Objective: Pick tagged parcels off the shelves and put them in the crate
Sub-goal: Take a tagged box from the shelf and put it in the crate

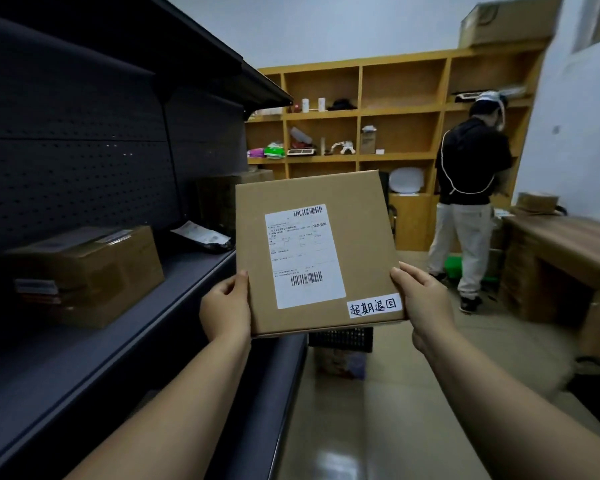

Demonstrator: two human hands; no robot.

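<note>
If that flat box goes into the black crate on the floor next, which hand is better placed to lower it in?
Probably the right hand: the black crate shows just below the flat cardboard box, toward its right half. The left hand grips the edge beside the dark shelf.

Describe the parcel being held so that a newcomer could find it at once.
Right of the dark metal shelving, the left hand and right hand hold up a flat cardboard parcel. Only it bears a handwritten white tag beside its shipping label.
</note>
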